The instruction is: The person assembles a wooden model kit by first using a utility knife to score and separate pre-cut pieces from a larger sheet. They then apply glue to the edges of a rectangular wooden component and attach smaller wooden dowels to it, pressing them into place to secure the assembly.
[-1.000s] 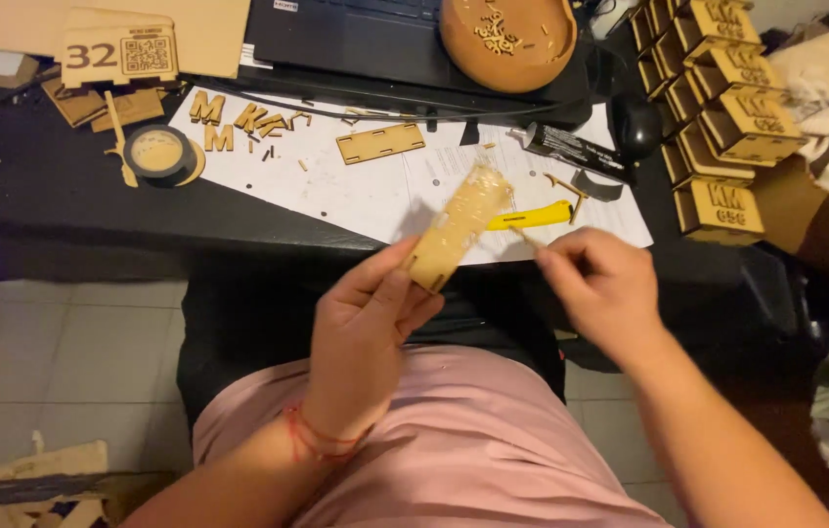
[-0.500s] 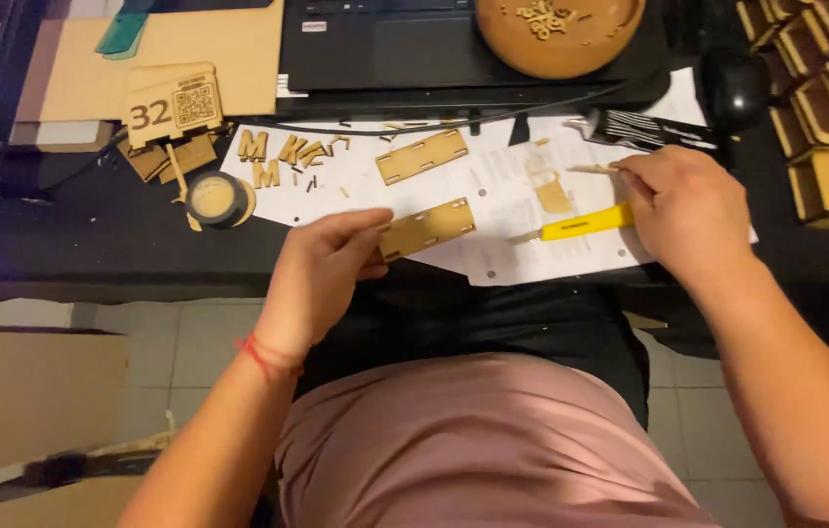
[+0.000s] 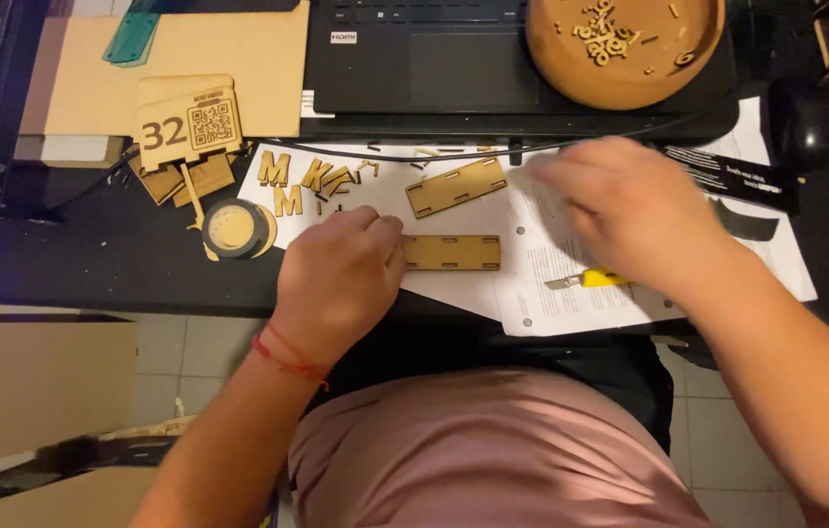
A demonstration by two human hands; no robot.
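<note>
My left hand (image 3: 341, 279) rests on the desk edge, its fingertips gripping the left end of a slotted wooden strip (image 3: 454, 252) that lies flat on white printed paper (image 3: 551, 303). My right hand (image 3: 620, 210) is blurred, hovering over the paper with fingers spread and nothing in it. A yellow utility knife (image 3: 590, 280) lies on the paper just below that hand. A second slotted wooden strip (image 3: 456, 186) lies tilted a little farther back, between the two hands.
Wooden letters (image 3: 297, 181) and a tape roll (image 3: 236, 230) lie left of the strips. A wooden plaque (image 3: 188, 122) leans on cardboard. Behind are a black laptop (image 3: 414, 59), a brown bowl (image 3: 630, 83) of small wooden bits, a black mouse (image 3: 810, 122) and a cable.
My left hand lowered the wooden strip from the air onto the paper. My right hand let go of the yellow knife and moved left, above it.
</note>
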